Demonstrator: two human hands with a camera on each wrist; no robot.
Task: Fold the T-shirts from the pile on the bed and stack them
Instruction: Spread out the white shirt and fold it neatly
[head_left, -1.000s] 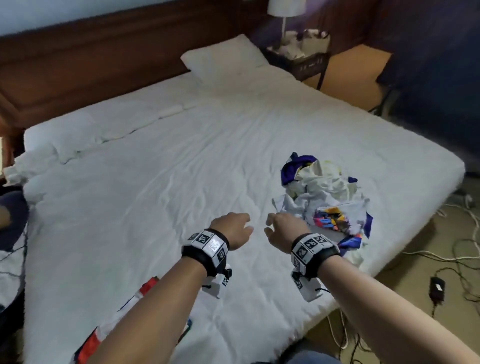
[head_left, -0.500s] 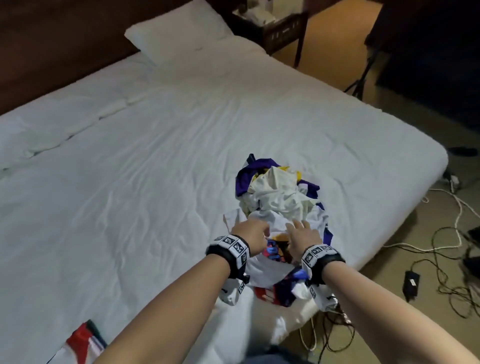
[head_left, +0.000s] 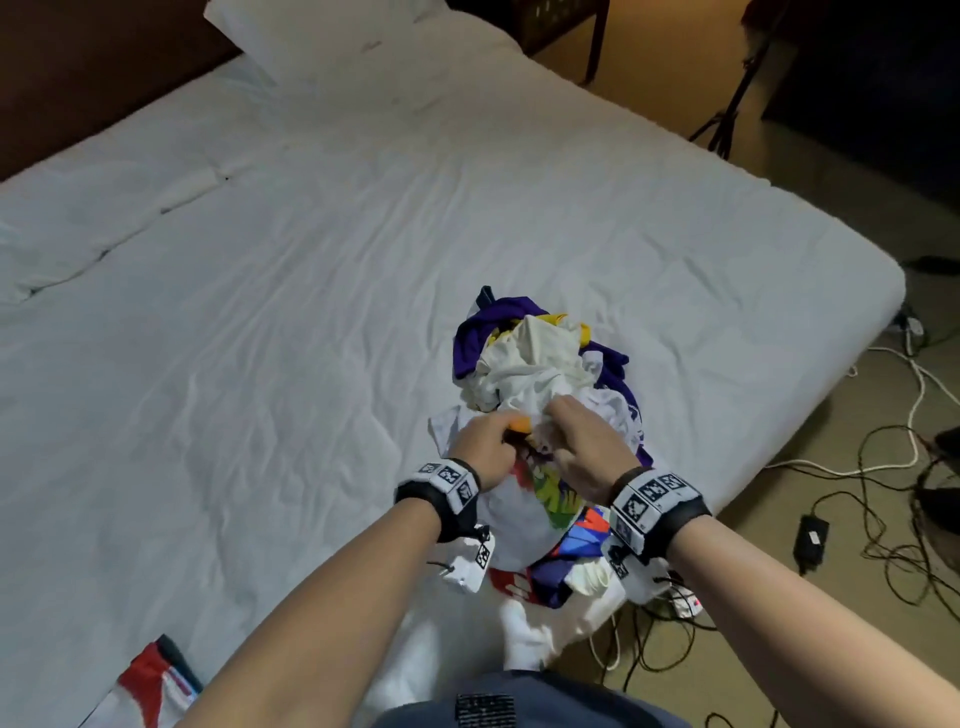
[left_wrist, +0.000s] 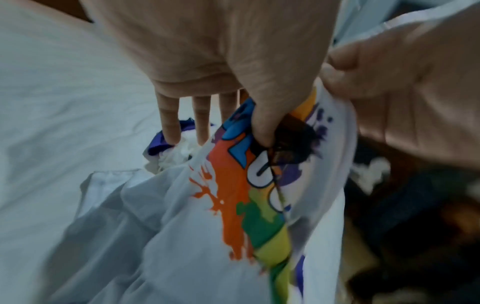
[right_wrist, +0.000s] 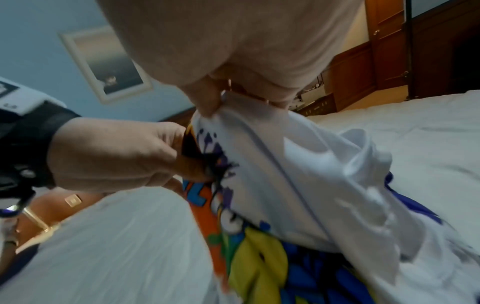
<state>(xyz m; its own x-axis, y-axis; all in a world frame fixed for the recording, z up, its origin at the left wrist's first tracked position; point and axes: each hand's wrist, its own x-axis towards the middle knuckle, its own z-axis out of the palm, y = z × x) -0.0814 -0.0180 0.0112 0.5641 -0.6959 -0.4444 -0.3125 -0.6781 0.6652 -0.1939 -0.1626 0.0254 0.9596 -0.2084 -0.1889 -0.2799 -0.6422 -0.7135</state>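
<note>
Both forearms reach forward, wrists close together (each wears a marked band). The left hand (head_left: 485, 449) has its thumb and forefinger pinched together, the other fingers (left_wrist: 168, 121) straight and pointing down. Just to its right, the right hand (head_left: 584, 447) pinches with curled fingers.

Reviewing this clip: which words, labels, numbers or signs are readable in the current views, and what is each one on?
No text can be read in full.
White T-shirt held by both hands: big cartoon letters in the colourful print, creased and covered, unreadable.
Wristbands: black-and-white square code markers, no words.
Left wristband edge: small characters, too blurred.
Red-and-white shirt at the bed's near edge: nothing legible.
</note>
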